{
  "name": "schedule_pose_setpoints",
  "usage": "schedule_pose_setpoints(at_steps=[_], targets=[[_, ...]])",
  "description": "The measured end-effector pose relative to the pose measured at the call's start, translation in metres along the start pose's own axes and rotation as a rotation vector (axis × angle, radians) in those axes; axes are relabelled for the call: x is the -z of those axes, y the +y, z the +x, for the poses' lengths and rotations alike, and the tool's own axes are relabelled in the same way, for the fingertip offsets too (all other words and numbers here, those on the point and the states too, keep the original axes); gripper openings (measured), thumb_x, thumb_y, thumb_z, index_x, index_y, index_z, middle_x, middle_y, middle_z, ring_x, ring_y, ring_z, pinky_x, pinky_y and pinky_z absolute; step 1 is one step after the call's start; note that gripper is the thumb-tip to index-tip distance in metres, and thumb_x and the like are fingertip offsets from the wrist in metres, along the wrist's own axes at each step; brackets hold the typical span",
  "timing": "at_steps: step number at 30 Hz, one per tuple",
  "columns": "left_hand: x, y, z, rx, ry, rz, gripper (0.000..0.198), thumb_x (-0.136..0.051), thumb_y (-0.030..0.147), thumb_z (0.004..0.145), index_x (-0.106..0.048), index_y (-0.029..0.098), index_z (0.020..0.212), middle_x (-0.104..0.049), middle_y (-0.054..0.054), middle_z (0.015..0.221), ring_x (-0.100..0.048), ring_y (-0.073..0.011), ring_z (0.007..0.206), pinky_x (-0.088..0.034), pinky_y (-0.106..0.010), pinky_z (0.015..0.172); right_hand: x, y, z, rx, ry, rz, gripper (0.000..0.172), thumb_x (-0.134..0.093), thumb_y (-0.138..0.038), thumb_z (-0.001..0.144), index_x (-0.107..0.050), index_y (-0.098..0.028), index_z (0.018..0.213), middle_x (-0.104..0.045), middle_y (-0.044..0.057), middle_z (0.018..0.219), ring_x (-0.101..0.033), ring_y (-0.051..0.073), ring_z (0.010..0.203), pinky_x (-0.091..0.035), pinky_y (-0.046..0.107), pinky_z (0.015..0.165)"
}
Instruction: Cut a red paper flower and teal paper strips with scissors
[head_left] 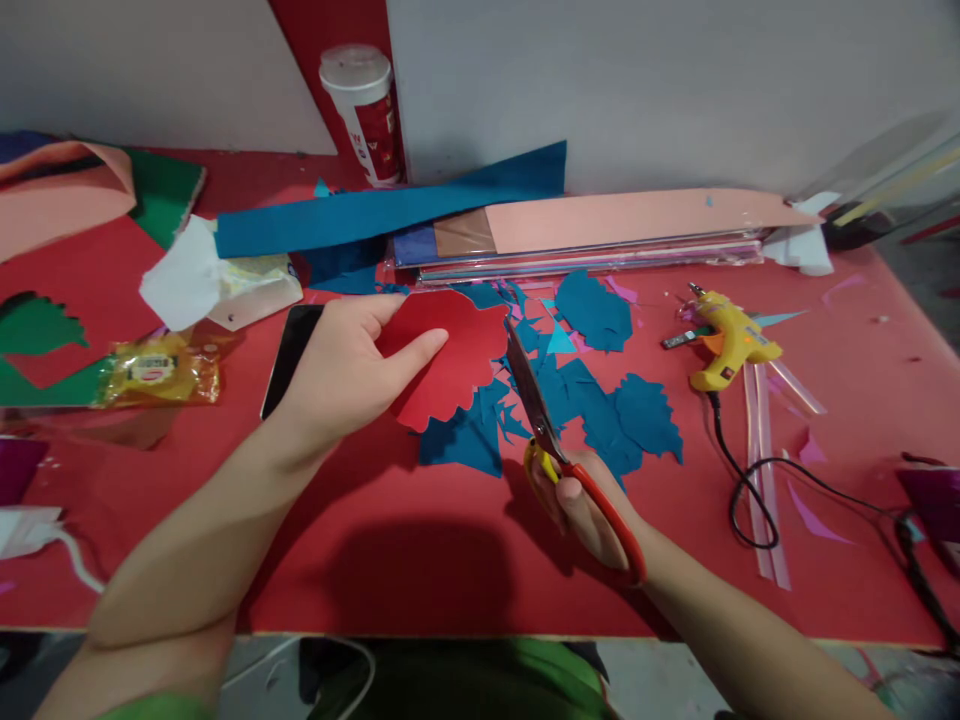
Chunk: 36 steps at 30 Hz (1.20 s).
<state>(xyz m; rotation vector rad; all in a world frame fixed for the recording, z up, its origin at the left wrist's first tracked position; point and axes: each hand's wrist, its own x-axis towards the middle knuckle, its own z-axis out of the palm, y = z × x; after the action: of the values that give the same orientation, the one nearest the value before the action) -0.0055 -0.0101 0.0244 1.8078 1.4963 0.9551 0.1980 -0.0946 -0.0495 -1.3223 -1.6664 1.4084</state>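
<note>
Pinching the red sheet [454, 380] by its left edge suits light, bendable-looking stock. Left hand [351, 355] pinches it; right hand [596, 510] grips scissors [541, 428].

Cup [373, 135]: white and red, lidded, upright at the back
Glue gun [726, 345]: yellow, black cord [732, 505] looping nearby
Phone [289, 350]: black, partly hidden
Packet [161, 370]: shiny yellow, left side

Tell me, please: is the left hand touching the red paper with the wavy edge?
Touching. The head view shows the left hand gripping the red paper, its thumb laid across the upper face.
</note>
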Motion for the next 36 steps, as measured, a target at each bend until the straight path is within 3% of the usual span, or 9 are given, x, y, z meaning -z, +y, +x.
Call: schedule_pose_setpoints(at_steps=[24,36], targets=[[-0.005,-0.003,-0.001,0.060,0.002,-0.123,0.016,-0.063,0.029,0.070,-0.067,0.018,0.079,-0.069,-0.001,0.077,-0.063,-0.0169,0.066,-0.053,-0.026,0.060,-0.001,-0.001,-0.003,-0.013,-0.005,0.057,0.061,-0.023,-0.078,0.069,-0.031,-0.021,0.050,-0.029,-0.003,0.046,-0.026,0.010,0.045,-0.021,0.026,0.043],[-0.023,-0.010,-0.007,0.077,0.050,-0.271,0.020,-0.060,0.032,0.072,-0.067,0.019,0.085,-0.070,-0.002,0.086,-0.065,-0.0182,0.074,-0.054,-0.031,0.070,0.000,-0.002,-0.004,-0.004,0.012,0.071,0.058,-0.023,-0.075,0.073,-0.034,-0.021,0.054,-0.032,-0.003,0.047,-0.030,0.011,0.045,-0.025,0.027,0.043]])
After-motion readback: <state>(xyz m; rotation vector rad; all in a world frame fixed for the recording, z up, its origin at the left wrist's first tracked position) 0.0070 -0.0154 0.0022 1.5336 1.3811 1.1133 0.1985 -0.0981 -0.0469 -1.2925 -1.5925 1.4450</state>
